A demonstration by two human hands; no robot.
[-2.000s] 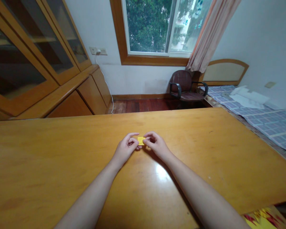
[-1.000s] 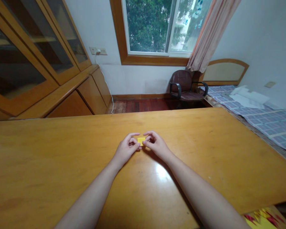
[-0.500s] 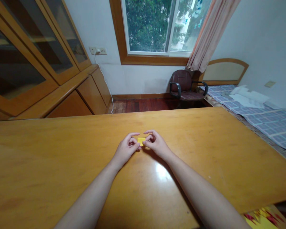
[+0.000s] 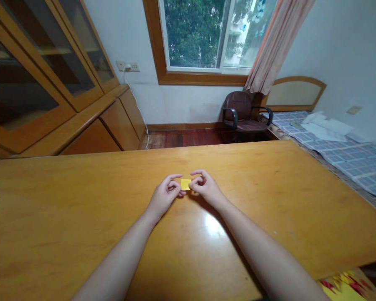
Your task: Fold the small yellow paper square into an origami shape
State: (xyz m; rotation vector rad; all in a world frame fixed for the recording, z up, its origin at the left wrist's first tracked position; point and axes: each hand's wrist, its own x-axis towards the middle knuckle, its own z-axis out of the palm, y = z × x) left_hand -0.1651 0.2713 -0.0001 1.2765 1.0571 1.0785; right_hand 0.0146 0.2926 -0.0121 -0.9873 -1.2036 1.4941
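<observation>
A small yellow piece of paper (image 4: 185, 184) is held up between my two hands, a little above the wooden table (image 4: 81, 200). The thumb and a bent finger of my left hand (image 4: 166, 194) pinch its left edge, and the index finger reaches out above. On the opposite edge my right hand (image 4: 208, 189) has the same kind of pinch, its index finger curving over the top. The paper looks flat and roughly rectangular; whether it is folded is too small to tell.
Glass-fronted cabinets (image 4: 50, 100) stand at the left behind the table. Beyond its far edge are a dark red armchair (image 4: 242, 110) and a bed with a plaid cover (image 4: 335, 144). A yellow and red patterned item (image 4: 347, 286) shows below the table's near right edge.
Both thumbs have drawn outward to the paper's side edges, so more of its face shows. The hands otherwise stay nearly in place.
</observation>
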